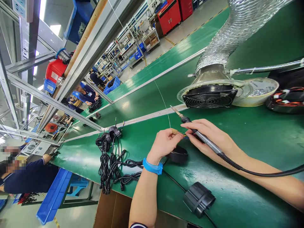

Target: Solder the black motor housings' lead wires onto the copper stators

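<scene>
My right hand (209, 136) is closed round a soldering iron (190, 125) whose tip points up and left; its black cable runs off to the right. My left hand (165, 142), with a blue wrist strap (152, 167), pinches thin coloured wires (184, 135) against the right hand's fingertips. A thin solder wire (166, 107) hangs down to the left hand. A round black part (177, 154) lies on the green bench (237, 196) just under the left hand. A black ribbed adapter (198, 199) with a cord lies nearer the front edge.
A fume extractor fan (209, 95) on a silver flexible duct (237, 28) stands behind my hands, beside a shallow bowl (258, 91). Several black parts with bundled cords (110, 158) lie at the left. Other people work along the conveyor at the left. A cardboard box (111, 209) sits below the bench edge.
</scene>
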`<state>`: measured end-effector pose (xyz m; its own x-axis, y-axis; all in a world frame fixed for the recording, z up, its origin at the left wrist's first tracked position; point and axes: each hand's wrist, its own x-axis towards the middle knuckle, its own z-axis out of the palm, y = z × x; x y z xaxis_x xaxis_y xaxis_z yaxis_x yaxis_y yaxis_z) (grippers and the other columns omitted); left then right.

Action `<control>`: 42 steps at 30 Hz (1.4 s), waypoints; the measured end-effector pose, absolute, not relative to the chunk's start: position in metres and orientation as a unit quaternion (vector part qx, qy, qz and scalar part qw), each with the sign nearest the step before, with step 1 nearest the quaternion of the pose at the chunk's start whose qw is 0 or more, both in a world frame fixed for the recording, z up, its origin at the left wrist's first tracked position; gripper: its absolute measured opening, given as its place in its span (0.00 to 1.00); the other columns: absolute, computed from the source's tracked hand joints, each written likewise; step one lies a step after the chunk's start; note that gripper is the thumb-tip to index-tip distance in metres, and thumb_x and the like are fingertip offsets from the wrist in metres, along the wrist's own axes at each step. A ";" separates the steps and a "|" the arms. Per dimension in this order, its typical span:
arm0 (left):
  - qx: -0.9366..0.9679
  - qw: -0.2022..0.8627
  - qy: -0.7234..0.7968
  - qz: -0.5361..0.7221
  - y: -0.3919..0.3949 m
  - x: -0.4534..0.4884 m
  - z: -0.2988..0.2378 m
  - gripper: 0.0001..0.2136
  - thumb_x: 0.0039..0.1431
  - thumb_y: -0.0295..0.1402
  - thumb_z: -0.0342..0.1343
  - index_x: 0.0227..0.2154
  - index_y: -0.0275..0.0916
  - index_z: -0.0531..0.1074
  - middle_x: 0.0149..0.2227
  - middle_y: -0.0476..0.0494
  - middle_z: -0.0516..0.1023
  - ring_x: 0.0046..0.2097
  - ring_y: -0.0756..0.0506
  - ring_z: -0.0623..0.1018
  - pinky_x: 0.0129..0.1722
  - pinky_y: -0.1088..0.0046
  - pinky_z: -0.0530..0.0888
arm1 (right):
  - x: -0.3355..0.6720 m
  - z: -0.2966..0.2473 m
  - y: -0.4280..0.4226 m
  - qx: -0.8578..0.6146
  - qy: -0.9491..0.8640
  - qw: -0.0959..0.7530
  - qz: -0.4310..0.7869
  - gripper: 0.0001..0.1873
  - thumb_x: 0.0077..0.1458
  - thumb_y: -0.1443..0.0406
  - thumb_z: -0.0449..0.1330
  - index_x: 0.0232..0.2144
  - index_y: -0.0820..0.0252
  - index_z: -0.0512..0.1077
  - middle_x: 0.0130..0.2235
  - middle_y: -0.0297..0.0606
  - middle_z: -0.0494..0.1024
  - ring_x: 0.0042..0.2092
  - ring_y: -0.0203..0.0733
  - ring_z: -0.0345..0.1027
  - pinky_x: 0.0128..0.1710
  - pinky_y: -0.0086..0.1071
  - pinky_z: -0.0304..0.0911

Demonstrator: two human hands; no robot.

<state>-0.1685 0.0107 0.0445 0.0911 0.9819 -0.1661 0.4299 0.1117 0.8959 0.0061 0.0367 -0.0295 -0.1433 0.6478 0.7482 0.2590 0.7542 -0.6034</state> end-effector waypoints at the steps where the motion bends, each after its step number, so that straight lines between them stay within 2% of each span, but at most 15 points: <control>1: 0.584 0.452 0.599 0.310 0.011 -0.169 0.046 0.10 0.61 0.38 0.63 0.30 0.37 0.75 0.22 0.53 0.68 0.26 0.52 0.64 0.29 0.73 0.59 | 0.006 -0.029 0.036 -0.307 -0.738 0.579 0.163 0.15 0.69 0.65 0.58 0.56 0.52 0.76 0.48 0.40 0.78 0.43 0.39 0.78 0.44 0.33 0.76; 5: 0.522 0.522 0.599 0.309 0.011 -0.168 0.049 0.12 0.57 0.39 0.68 0.28 0.36 0.74 0.21 0.56 0.63 0.24 0.55 0.59 0.26 0.73 0.53 | 0.005 -0.032 0.033 -0.298 -0.740 0.583 0.155 0.17 0.68 0.67 0.58 0.56 0.51 0.75 0.47 0.38 0.79 0.43 0.38 0.78 0.44 0.31 0.75; 9: 0.465 0.592 0.580 0.312 0.013 -0.166 0.048 0.19 0.53 0.43 0.73 0.24 0.38 0.69 0.19 0.59 0.56 0.22 0.57 0.51 0.24 0.72 0.45 | 0.004 -0.036 0.031 -0.297 -0.740 0.580 0.166 0.17 0.68 0.68 0.59 0.57 0.51 0.75 0.49 0.38 0.80 0.44 0.38 0.79 0.45 0.32 0.75; 14: 0.446 0.625 0.552 0.325 0.017 -0.170 0.040 0.23 0.46 0.45 0.75 0.20 0.39 0.65 0.20 0.59 0.56 0.21 0.59 0.51 0.23 0.72 0.43 | 0.010 -0.028 0.025 -0.308 -0.731 0.586 0.167 0.16 0.68 0.66 0.60 0.56 0.50 0.74 0.48 0.38 0.81 0.44 0.39 0.80 0.46 0.33 0.75; 20: 0.434 0.628 0.555 0.331 0.017 -0.172 0.038 0.19 0.45 0.42 0.74 0.22 0.37 0.69 0.20 0.59 0.58 0.21 0.59 0.52 0.22 0.74 0.44 | 0.017 -0.022 0.022 -0.356 -0.705 0.567 0.233 0.14 0.66 0.62 0.61 0.53 0.49 0.75 0.47 0.39 0.81 0.41 0.41 0.80 0.44 0.34 0.76; 24: 0.430 0.622 0.563 0.334 0.015 -0.170 0.041 0.17 0.48 0.39 0.71 0.22 0.37 0.68 0.20 0.60 0.57 0.21 0.59 0.51 0.23 0.74 0.44 | 0.014 -0.027 0.027 -0.360 -0.691 0.568 0.266 0.15 0.64 0.63 0.61 0.53 0.49 0.75 0.45 0.37 0.80 0.39 0.38 0.79 0.43 0.33 0.76; 29: 0.447 0.595 0.578 0.336 0.012 -0.167 0.044 0.19 0.50 0.40 0.72 0.21 0.38 0.66 0.19 0.60 0.56 0.22 0.58 0.51 0.23 0.74 0.45 | 0.010 -0.026 0.034 -0.353 -0.692 0.556 0.295 0.19 0.60 0.66 0.60 0.54 0.50 0.75 0.42 0.35 0.78 0.33 0.35 0.77 0.38 0.32 0.75; 33: 0.455 0.575 0.593 0.332 0.010 -0.165 0.045 0.18 0.50 0.40 0.72 0.23 0.38 0.69 0.18 0.60 0.56 0.22 0.57 0.51 0.23 0.73 0.45 | 0.008 -0.024 0.036 -0.354 -0.688 0.557 0.301 0.19 0.60 0.65 0.60 0.53 0.51 0.76 0.41 0.36 0.79 0.33 0.36 0.77 0.37 0.32 0.74; 38: 0.463 0.561 0.603 0.329 0.007 -0.162 0.048 0.17 0.51 0.40 0.72 0.23 0.37 0.70 0.18 0.60 0.57 0.22 0.57 0.51 0.25 0.72 0.45 | 0.013 -0.017 0.025 -0.372 -0.675 0.581 0.262 0.16 0.63 0.62 0.62 0.52 0.51 0.78 0.42 0.36 0.83 0.37 0.38 0.80 0.40 0.31 0.75; 42: 0.468 0.545 0.614 0.326 0.006 -0.161 0.047 0.16 0.51 0.41 0.71 0.24 0.36 0.73 0.17 0.59 0.58 0.23 0.56 0.52 0.25 0.71 0.46 | 0.024 -0.005 0.012 -0.417 -0.639 0.627 0.160 0.10 0.67 0.59 0.62 0.44 0.53 0.82 0.39 0.34 0.87 0.36 0.37 0.81 0.37 0.28 0.73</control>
